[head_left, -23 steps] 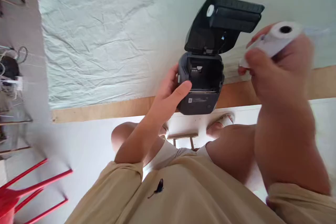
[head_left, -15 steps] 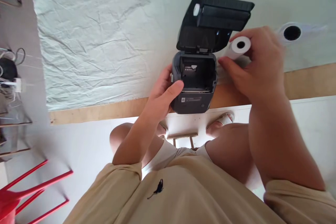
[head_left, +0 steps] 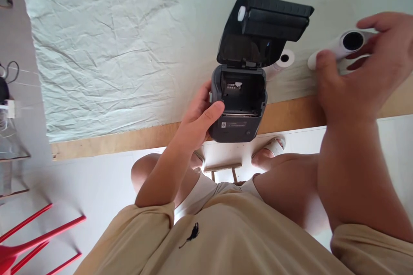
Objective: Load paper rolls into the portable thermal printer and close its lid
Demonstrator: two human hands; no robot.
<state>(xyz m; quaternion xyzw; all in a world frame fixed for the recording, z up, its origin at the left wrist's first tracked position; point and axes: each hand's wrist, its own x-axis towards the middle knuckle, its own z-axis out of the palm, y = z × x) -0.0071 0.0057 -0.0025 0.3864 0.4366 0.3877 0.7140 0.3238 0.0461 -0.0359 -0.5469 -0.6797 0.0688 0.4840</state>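
Seemingly your step was grasping the wide-cored roll (head_left: 337, 47) near the surface's (head_left: 106, 60) front edge: right hand (head_left: 361, 79) half-curled round it, hold unclear; left hand (head_left: 200, 118) clasped on the open printer (head_left: 237, 128) at that edge. Next, closing fingers seemed called for.

Printer (head_left: 245, 81): dark grey body, being gripped at its left side, sitting over the table edge (head_left: 290, 105) with its front toward the wearer.
Lid (head_left: 254, 34): black, hanging fully open, leaning back from its hinge and showing a dark roller (head_left: 277, 23).
Bay (head_left: 248, 92): gaping, holding no roll, showing small white print inside.
Narrow roll (head_left: 276, 66): white, small dark core facing up, standing just right of the printer, partly hiding behind the lid.
Wide roll (head_left: 336, 48): white, larger dark core, leaning farther right.
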